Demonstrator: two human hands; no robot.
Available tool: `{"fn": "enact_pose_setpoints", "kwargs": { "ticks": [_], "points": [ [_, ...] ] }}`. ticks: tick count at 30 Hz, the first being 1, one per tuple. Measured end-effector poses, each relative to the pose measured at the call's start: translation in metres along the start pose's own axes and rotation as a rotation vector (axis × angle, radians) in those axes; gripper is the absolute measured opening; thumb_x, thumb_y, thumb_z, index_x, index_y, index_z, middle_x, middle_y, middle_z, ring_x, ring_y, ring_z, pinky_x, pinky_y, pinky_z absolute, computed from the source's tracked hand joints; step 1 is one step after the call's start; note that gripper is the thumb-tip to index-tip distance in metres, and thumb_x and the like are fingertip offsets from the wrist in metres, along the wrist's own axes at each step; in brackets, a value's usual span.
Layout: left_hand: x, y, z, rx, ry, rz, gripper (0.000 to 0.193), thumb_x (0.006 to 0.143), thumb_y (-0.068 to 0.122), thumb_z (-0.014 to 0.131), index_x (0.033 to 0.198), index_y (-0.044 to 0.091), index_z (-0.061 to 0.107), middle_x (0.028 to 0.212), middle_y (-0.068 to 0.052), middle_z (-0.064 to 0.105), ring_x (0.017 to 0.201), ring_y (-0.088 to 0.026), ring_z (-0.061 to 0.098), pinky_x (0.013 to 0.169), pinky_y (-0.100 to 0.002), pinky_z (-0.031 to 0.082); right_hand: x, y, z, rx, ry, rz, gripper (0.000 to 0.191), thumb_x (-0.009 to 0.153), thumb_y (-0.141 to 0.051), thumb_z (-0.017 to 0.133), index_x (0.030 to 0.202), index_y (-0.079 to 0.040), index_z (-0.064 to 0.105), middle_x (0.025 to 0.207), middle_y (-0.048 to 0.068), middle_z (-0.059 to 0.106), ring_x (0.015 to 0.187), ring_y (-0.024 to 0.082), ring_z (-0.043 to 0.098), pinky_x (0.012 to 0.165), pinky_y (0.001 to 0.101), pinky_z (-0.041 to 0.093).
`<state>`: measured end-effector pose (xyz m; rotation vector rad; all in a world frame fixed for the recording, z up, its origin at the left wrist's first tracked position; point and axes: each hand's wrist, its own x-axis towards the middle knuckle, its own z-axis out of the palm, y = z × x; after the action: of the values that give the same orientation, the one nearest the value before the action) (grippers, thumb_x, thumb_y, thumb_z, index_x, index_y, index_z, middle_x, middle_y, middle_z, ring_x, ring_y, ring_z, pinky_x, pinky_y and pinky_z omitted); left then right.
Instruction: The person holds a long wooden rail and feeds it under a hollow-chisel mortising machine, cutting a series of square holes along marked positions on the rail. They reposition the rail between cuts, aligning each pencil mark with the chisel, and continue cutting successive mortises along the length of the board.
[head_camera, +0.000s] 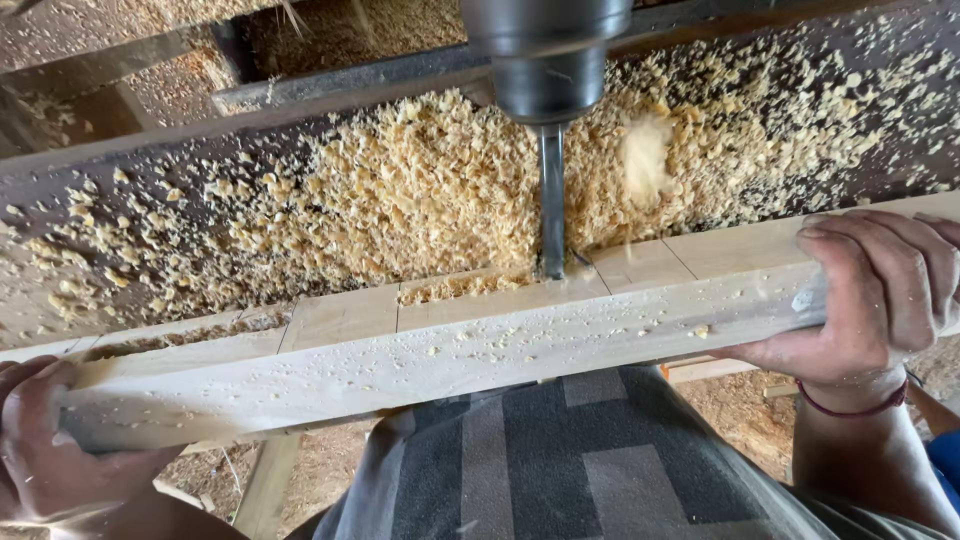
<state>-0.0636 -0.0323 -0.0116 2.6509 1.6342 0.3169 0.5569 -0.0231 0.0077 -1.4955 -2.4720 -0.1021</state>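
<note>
- Plank (480, 340) lies across the tabletop (150, 190) under the drill bit (551, 200), its slot meeting the bit.
- I see left hand (50, 450) and right hand (885, 300) clasping its ends, fingers (840, 255) wrapped tight, steadying it.

Both forearms were bare, without sleeves. A thin dark-red band (853, 408) circled the right wrist, near right. The person wore a grey shirt (590, 465) patterned with darker and lighter rectangular blocks, near centre.

Pale wood shavings (420, 190) heap over a dark machine bed (150, 170) in daylight.
</note>
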Motion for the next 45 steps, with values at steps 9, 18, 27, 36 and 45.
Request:
{"fn": "enact_pose_setpoints", "kwargs": {
  "ticks": [9, 18, 27, 36, 45],
  "points": [
    [-0.006, -0.025, 0.008, -0.139, -0.092, -0.128, 0.084, 0.086, 0.077, 0.062, 0.122, 0.000, 0.062, 0.108, -0.015, 0.069, 0.100, -0.028, 0.072, 0.087, -0.037, 0.061, -0.008, 0.011, 0.008, -0.091, 0.053, -0.026, 0.101, 0.064, -0.097, 0.062, 0.080, 0.002, 0.072, 0.078, 0.016, 0.066, 0.080, 0.030, 0.065, 0.086, 0.0449, 0.051],
    [-0.018, 0.018, -0.008, 0.160, 0.064, 0.051, 0.094, 0.090, 0.090, 0.034, 0.108, 0.004, 0.065, 0.110, -0.014, 0.067, 0.104, -0.030, 0.065, 0.101, -0.044, 0.052, -0.003, -0.024, -0.019, -0.025, -0.046, 0.096, 0.099, 0.068, -0.095, 0.062, 0.083, 0.002, 0.072, 0.088, 0.015, 0.067, 0.090, 0.031, 0.066, 0.093, 0.0484, 0.045],
    [-0.034, 0.023, -0.011, -0.053, 0.048, -0.075, 0.088, 0.090, 0.082, 0.059, 0.115, -0.002, 0.062, 0.115, -0.016, 0.061, 0.106, -0.031, 0.065, 0.091, -0.041, 0.058, -0.035, -0.014, -0.007, -0.019, -0.115, 0.024, 0.098, 0.067, -0.094, 0.062, 0.074, 0.003, 0.072, 0.077, 0.018, 0.071, 0.085, 0.034, 0.068, 0.097, 0.0486, 0.044],
    [-0.012, 0.023, -0.016, 0.004, 0.026, -0.025, 0.088, 0.089, 0.082, 0.062, 0.115, -0.002, 0.060, 0.105, -0.016, 0.064, 0.102, -0.031, 0.068, 0.088, -0.040, 0.059, -0.032, -0.009, 0.002, -0.003, -0.042, -0.014, 0.101, 0.067, -0.097, 0.058, 0.073, 0.003, 0.070, 0.074, 0.019, 0.069, 0.082, 0.035, 0.068, 0.095, 0.0497, 0.046],
    [-0.011, 0.024, -0.013, 0.027, 0.014, -0.038, 0.085, 0.086, 0.079, 0.064, 0.115, -0.001, 0.060, 0.107, -0.014, 0.065, 0.104, -0.032, 0.068, 0.092, -0.041, 0.059, -0.024, -0.011, -0.003, -0.009, -0.064, -0.007, 0.101, 0.066, -0.097, 0.059, 0.075, 0.003, 0.071, 0.075, 0.018, 0.069, 0.082, 0.034, 0.068, 0.094, 0.0494, 0.047]
  ]
}}
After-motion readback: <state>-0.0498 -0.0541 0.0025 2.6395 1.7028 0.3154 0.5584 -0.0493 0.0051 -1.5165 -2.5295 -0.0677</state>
